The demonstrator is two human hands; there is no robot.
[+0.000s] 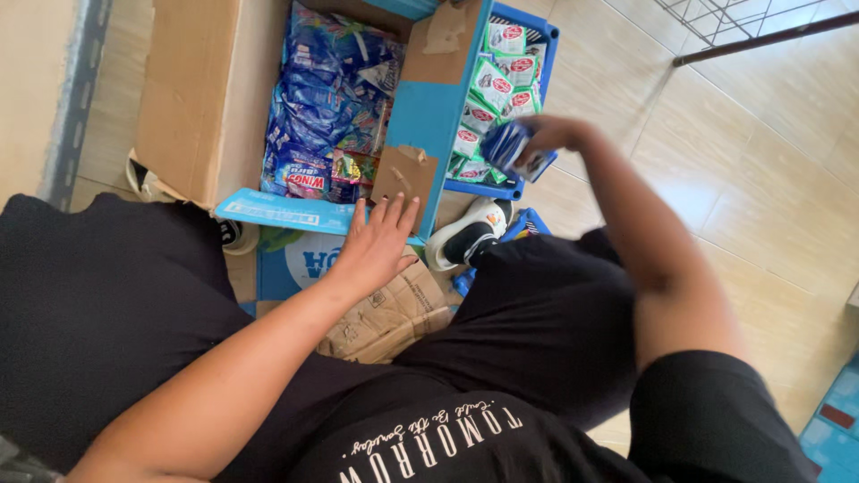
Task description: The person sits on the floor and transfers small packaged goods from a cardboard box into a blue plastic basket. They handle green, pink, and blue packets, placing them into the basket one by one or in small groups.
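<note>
Head view shows the right hand [550, 134] closed around a small blue packet [519, 150], likely light and crushable, best held by its sides, above the blue crate [548, 40], while the left hand [376, 241] rests flat, fingers spread, on the carton flap [404, 174].

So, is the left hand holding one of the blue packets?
No, the left hand lies flat and empty on the cardboard flap; the right hand grips a blue packet.
</note>
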